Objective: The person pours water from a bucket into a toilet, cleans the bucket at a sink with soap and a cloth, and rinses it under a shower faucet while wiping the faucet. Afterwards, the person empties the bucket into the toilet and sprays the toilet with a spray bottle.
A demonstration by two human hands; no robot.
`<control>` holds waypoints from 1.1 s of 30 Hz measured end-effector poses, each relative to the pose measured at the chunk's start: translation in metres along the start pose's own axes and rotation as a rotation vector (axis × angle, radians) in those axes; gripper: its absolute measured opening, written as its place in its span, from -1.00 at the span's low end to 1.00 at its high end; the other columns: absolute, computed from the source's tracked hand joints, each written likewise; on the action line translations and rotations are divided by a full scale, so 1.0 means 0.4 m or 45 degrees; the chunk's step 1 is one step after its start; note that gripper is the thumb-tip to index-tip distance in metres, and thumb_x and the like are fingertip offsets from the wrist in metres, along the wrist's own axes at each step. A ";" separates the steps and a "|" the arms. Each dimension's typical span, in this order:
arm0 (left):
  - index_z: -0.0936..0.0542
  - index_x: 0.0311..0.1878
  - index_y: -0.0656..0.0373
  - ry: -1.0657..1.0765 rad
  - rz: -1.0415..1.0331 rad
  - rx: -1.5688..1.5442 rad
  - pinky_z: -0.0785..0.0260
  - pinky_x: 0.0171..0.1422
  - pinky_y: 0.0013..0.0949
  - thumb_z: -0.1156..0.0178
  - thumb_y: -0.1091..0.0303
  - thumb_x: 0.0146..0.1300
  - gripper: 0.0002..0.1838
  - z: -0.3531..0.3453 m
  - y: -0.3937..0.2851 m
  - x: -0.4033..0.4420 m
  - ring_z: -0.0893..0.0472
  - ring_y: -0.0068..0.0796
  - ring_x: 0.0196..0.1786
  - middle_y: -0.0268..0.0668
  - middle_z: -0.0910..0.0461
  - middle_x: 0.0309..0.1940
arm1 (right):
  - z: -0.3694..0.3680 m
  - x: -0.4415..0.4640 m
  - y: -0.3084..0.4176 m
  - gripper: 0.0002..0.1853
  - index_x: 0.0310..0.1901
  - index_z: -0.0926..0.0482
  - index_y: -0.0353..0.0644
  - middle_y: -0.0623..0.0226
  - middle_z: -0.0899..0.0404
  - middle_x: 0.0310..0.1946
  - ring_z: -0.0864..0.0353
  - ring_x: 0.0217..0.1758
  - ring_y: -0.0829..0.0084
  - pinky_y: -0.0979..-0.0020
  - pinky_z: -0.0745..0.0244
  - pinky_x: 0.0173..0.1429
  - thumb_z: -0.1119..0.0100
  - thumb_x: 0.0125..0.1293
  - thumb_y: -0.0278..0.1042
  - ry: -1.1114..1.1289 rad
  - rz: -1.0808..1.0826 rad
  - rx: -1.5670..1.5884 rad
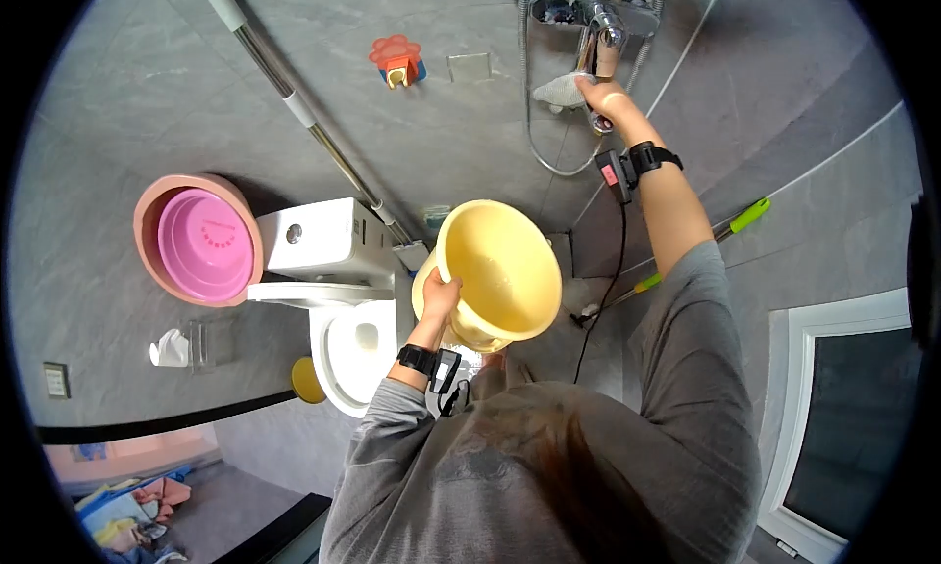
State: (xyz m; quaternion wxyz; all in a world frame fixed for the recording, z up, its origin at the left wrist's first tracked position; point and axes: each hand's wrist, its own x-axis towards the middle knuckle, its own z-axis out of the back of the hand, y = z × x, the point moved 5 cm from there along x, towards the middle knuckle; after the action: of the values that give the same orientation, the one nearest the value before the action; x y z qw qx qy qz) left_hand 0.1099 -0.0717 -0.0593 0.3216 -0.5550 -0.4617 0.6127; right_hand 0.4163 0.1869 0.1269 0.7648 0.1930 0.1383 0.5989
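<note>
My left hand [440, 297] grips the near-left rim of a pale yellow bucket [510, 260], its thumb over the edge. The bucket is tilted with its mouth toward me, and a few small specks or drops show on its inner wall. My right hand [606, 99] reaches up to the chrome shower mixer [600, 35] on the wall. Its fingers are closed around a whitish, textured cloth or pad [562, 92] just below the mixer. Part of this pad is hidden by the hand. A metal shower hose [530, 123] loops down beside it.
A white toilet [353, 353] with raised lid stands left of the bucket. Pink basins [206, 243] hang on the wall beyond it. A long metal pole [284, 89] leans at the left. A green-handled tool [750, 216] lies at the right. A cable [600, 319] hangs from my right wrist.
</note>
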 end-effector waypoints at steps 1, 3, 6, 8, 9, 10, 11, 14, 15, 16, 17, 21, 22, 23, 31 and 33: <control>-0.43 -0.22 0.31 -0.023 -0.001 0.018 -0.36 -0.28 -0.53 0.03 0.65 -0.03 -0.76 0.005 -0.001 -0.001 -0.53 -0.50 -0.34 -0.24 -0.53 -0.34 | -0.030 0.036 -0.018 -0.33 -0.11 -0.42 -0.33 -0.01 -0.44 -0.15 -0.43 -0.07 0.17 0.28 -0.32 -0.05 0.14 0.04 0.22 0.105 0.090 0.081; -0.42 -0.22 0.31 -0.046 -0.001 0.036 -0.35 -0.27 -0.53 0.04 0.66 -0.04 -0.75 0.011 0.001 0.005 -0.53 -0.50 -0.34 -0.24 -0.53 -0.34 | 0.022 -0.051 0.019 -0.39 -0.16 -0.42 -0.39 0.09 -0.48 -0.33 -0.47 -0.37 0.32 0.36 -0.36 -0.27 0.14 0.07 0.12 0.407 0.050 0.190; -0.42 -0.21 0.32 -0.014 -0.016 -0.016 -0.35 -0.26 -0.52 0.03 0.66 -0.04 -0.75 0.019 0.015 0.012 -0.52 -0.50 -0.33 -0.24 -0.53 -0.34 | 0.072 -0.143 0.007 -0.49 -0.32 -0.47 -0.31 0.32 -0.41 -0.55 -0.34 -0.56 0.50 0.53 -0.28 -0.46 0.01 0.03 0.09 0.659 -0.038 0.369; -0.41 -0.21 0.32 -0.041 -0.002 0.057 -0.35 -0.26 -0.52 0.02 0.65 -0.03 -0.75 0.023 0.017 0.014 -0.53 -0.49 -0.33 -0.24 -0.53 -0.34 | 0.047 -0.106 -0.042 -0.50 -0.35 -0.45 -0.30 0.31 -0.41 -0.54 -0.34 -0.55 0.50 0.52 -0.28 -0.45 -0.04 0.01 0.10 0.617 0.070 0.389; -0.41 -0.21 0.32 -0.037 -0.006 0.060 -0.35 -0.26 -0.52 0.02 0.65 -0.03 -0.75 0.023 0.017 0.013 -0.53 -0.49 -0.33 -0.24 -0.53 -0.34 | 0.055 -0.110 -0.039 -0.51 -0.39 -0.44 -0.29 0.30 -0.42 -0.52 -0.35 -0.54 0.49 0.52 -0.28 -0.43 -0.08 -0.01 0.10 0.578 0.172 0.407; -0.41 -0.21 0.32 -0.050 -0.037 0.041 -0.35 -0.26 -0.52 0.02 0.65 -0.03 -0.76 0.023 0.016 0.012 -0.52 -0.49 -0.33 -0.24 -0.52 -0.34 | 0.055 -0.114 -0.047 -0.51 -0.39 -0.44 -0.29 0.30 -0.42 -0.52 -0.35 -0.54 0.49 0.52 -0.28 -0.43 -0.08 -0.01 0.10 0.571 0.170 0.410; -0.41 -0.22 0.32 -0.062 -0.068 0.022 -0.35 -0.26 -0.52 0.01 0.65 -0.02 -0.77 0.024 0.014 0.013 -0.52 -0.50 -0.34 -0.23 -0.52 -0.34 | 0.082 -0.114 -0.048 -0.53 -0.35 -0.43 -0.27 0.21 -0.45 -0.45 -0.40 -0.44 0.40 0.45 -0.32 -0.36 -0.14 -0.04 0.06 0.228 0.291 0.314; -0.41 -0.17 0.30 -0.019 -0.093 0.066 -0.37 -0.29 -0.53 0.07 0.65 0.01 -0.74 0.032 0.033 0.028 -0.53 -0.50 -0.36 -0.25 -0.53 -0.34 | 0.109 -0.121 -0.024 -0.60 -0.40 -0.43 -0.26 0.14 -0.48 -0.43 -0.47 -0.34 0.28 0.38 -0.36 -0.28 -0.23 -0.09 -0.07 -0.153 0.500 0.257; -0.41 -0.17 0.30 -0.022 -0.089 0.068 -0.37 -0.29 -0.53 0.07 0.65 0.01 -0.74 0.032 0.032 0.026 -0.53 -0.50 -0.36 -0.25 -0.53 -0.34 | 0.095 -0.120 -0.013 -0.61 -0.40 -0.43 -0.27 0.15 -0.48 -0.46 -0.47 -0.38 0.27 0.38 -0.36 -0.29 -0.23 -0.10 -0.09 -0.099 0.504 0.278; -0.41 -0.17 0.29 -0.038 -0.083 0.041 -0.36 -0.32 -0.53 0.07 0.65 0.01 -0.73 0.034 0.033 0.025 -0.53 -0.51 -0.38 -0.26 -0.53 -0.34 | 0.080 -0.117 -0.006 -0.62 -0.40 -0.43 -0.27 0.16 -0.49 -0.49 -0.47 -0.41 0.26 0.38 -0.36 -0.30 -0.23 -0.10 -0.11 -0.042 0.508 0.299; -0.40 -0.16 0.28 -0.055 -0.075 0.014 -0.36 -0.35 -0.54 0.08 0.65 0.01 -0.73 0.036 0.035 0.023 -0.52 -0.52 -0.40 -0.26 -0.52 -0.34 | 0.063 -0.103 -0.010 -0.62 -0.37 -0.43 -0.25 0.17 -0.49 -0.53 -0.48 -0.44 0.23 0.37 -0.37 -0.31 -0.20 -0.08 -0.09 -0.087 0.480 0.355; -0.39 -0.16 0.26 -0.047 -0.056 -0.002 -0.29 -0.49 -0.56 0.09 0.64 0.03 -0.73 0.037 0.020 -0.001 -0.47 -0.57 -0.50 -0.29 -0.51 -0.39 | 0.047 -0.102 -0.014 -0.60 -0.32 -0.44 -0.27 0.09 -0.50 -0.40 -0.49 -0.28 0.18 0.34 -0.37 -0.20 -0.14 -0.03 -0.05 -0.147 0.476 0.424; -0.39 -0.16 0.26 -0.060 -0.044 -0.002 -0.29 -0.49 -0.56 0.09 0.64 0.03 -0.73 0.039 0.016 -0.007 -0.47 -0.57 -0.50 -0.29 -0.51 -0.39 | 0.056 -0.120 -0.012 -0.60 -0.32 -0.44 -0.27 0.09 -0.50 -0.40 -0.49 -0.28 0.18 0.34 -0.37 -0.20 -0.14 -0.03 -0.05 -0.129 0.478 0.426; -0.38 -0.15 0.26 -0.061 -0.040 -0.021 -0.29 -0.49 -0.56 0.09 0.63 0.03 -0.73 0.043 0.013 -0.013 -0.47 -0.57 -0.50 -0.28 -0.51 -0.39 | 0.081 -0.150 -0.003 -0.59 -0.30 -0.43 -0.28 0.06 -0.48 -0.34 -0.47 -0.22 0.16 0.33 -0.35 -0.15 -0.14 -0.02 -0.06 -0.346 0.580 0.359; -0.40 -0.22 0.28 -0.233 0.010 -0.081 -0.25 -0.53 -0.57 0.07 0.61 0.00 -0.78 0.136 0.010 -0.153 -0.40 -0.63 -0.57 -0.30 -0.50 -0.43 | -0.011 -0.490 0.017 -0.70 -0.26 -0.41 -0.26 0.04 -0.38 -0.12 -0.35 -0.04 0.09 0.27 -0.28 -0.01 -0.11 0.04 -0.23 -0.492 1.091 0.355; -0.41 -0.22 0.28 -0.326 0.064 -0.073 -0.20 -0.56 -0.61 0.06 0.58 0.00 -0.78 0.194 0.030 -0.211 -0.37 -0.66 -0.60 -0.33 -0.50 -0.46 | -0.126 -0.600 0.036 -0.71 -0.26 -0.40 -0.25 0.07 -0.39 -0.15 -0.38 -0.08 0.12 0.29 -0.29 -0.03 -0.10 0.04 -0.24 -0.040 1.137 0.480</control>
State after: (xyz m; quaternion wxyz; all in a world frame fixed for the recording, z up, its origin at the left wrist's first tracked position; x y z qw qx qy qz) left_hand 0.0504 -0.1690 -0.0414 0.2288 -0.4925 -0.5022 0.6729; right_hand 0.3231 -0.0361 0.0840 0.3867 0.3778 0.1364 0.8301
